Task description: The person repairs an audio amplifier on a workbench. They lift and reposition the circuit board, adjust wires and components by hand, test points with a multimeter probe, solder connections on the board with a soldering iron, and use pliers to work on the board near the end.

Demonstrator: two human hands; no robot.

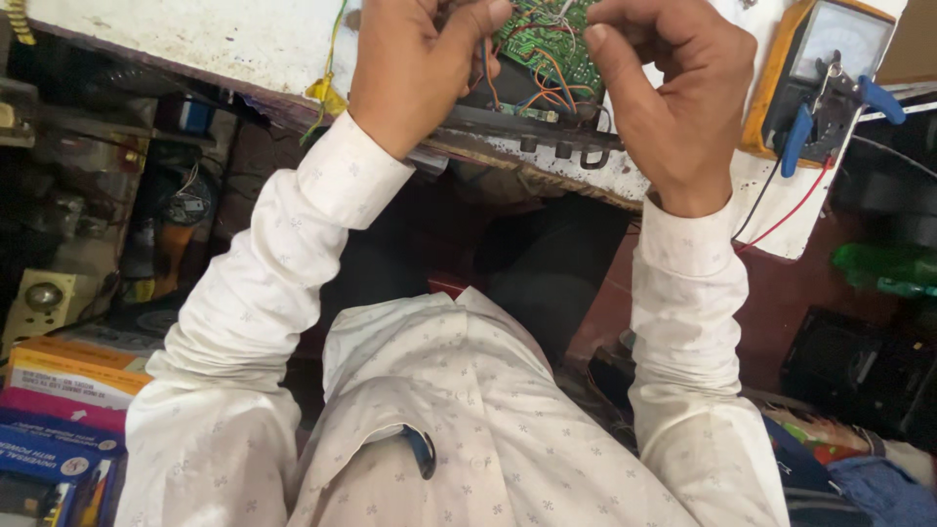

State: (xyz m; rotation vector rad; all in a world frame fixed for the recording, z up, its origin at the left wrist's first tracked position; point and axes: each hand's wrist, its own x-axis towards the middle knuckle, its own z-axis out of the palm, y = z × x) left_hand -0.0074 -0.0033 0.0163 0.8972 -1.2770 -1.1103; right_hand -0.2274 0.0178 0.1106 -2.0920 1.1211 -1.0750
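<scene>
Circuit board point(547, 39), green with orange and blue wires trailing from it, sits at the near edge of a worn white workbench point(195, 39), held between both hands. Left hand point(415, 73) curls its fingers and thumb around the board's left side. Right hand point(673, 98) pinches the board's right edge with thumb and bent fingers. A yellow multimeter point(820, 68) lies just to the right, with blue-handled pliers point(830, 102) resting on it.

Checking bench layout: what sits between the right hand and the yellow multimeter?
Head view: only bare white benchtop between the right hand and the yellow multimeter; the blue-handled pliers lie on the meter.
</scene>
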